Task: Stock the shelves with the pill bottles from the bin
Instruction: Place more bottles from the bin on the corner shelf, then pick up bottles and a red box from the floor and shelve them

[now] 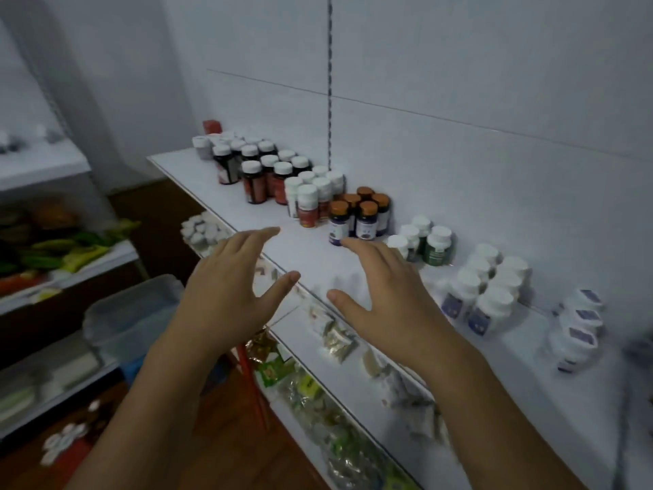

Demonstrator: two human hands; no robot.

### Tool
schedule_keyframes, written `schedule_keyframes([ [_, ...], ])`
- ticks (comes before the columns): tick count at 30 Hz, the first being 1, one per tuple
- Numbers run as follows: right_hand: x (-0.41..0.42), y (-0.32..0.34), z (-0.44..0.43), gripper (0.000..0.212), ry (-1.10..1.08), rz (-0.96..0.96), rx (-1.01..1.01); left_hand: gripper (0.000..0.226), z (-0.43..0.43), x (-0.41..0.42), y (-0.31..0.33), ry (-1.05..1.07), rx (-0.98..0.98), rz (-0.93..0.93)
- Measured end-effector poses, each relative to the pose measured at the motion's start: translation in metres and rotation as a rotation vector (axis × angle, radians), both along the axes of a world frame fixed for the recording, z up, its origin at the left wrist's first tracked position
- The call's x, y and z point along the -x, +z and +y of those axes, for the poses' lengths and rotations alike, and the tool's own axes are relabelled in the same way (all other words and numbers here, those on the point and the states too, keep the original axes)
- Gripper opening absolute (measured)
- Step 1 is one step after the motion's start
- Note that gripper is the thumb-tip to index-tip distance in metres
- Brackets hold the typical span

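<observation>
**Head view, 2 hands over the stocked shelf.**

- **Nearest:** below both wrists, packets (318,383) lie on a lower board; they are blurred and their print is unreadable.
- **Bin:** the bin (130,313) sits left of the left wrist and lower down; it is translucent and its inside cannot be made out, so whether any stock remains in it cannot be told.
- **Hands:** the left hand (226,284) and the right hand (385,288) both have fingers spread wide and nearly straight; the thumbs point toward each other and neither hand holds anything.
- **Under the fingers:** the bare front strip of the shelf (311,256) lies beneath them; whether any fingertip touches it cannot be told.
- **Reading of the pose:** probably either a pause between loads or a reach to square up the rows.
- **Just past the right fingertips:** the orange-capped bottles (360,215) stand upright and packed together.
- **Right of those fingertips:** first come the green bottles (424,244), then the white bottles (484,288); the ones at the frame edge are smeared.
- **Beyond the left fingertips:** the dark bottles (261,171) stand in rows; a red box (212,126) behind them is half hidden.
- **Arrangement:** each kind is grouped tight against the wall (494,83), presumably so that like stays with like and the front stays free; labels are too small to read.
</observation>
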State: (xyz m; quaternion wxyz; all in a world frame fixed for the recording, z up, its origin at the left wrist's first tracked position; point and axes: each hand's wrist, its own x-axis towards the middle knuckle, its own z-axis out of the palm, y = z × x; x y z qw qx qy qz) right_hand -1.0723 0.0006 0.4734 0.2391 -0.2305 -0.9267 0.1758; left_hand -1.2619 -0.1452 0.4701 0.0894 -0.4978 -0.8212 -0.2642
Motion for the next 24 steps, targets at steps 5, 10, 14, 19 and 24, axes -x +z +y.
schedule_keyframes([
  [5, 0.12, -0.007, -0.053, 0.067, 0.115, -0.061, -0.006, 0.074, -0.078, 0.094, -0.016, 0.149, 0.035, -0.042],
  [10, 0.237, -0.021, -0.113, 0.066, 0.23, -0.133, 0.027, 0.075, -0.158, 0.193, -0.03, 0.286, 0.051, -0.087],
  [14, 0.321, -0.034, -0.163, 0.068, 0.336, -0.171, 0.034, 0.075, -0.225, 0.254, -0.04, 0.413, 0.062, -0.116],
  [19, 0.41, -0.052, -0.223, 0.067, 0.503, -0.237, 0.026, 0.076, -0.304, 0.306, -0.056, 0.586, 0.069, -0.162],
  [24, 0.492, -0.068, -0.274, 0.067, 0.669, -0.295, 0.037, 0.075, -0.376, 0.341, -0.077, 0.753, 0.06, -0.204],
])
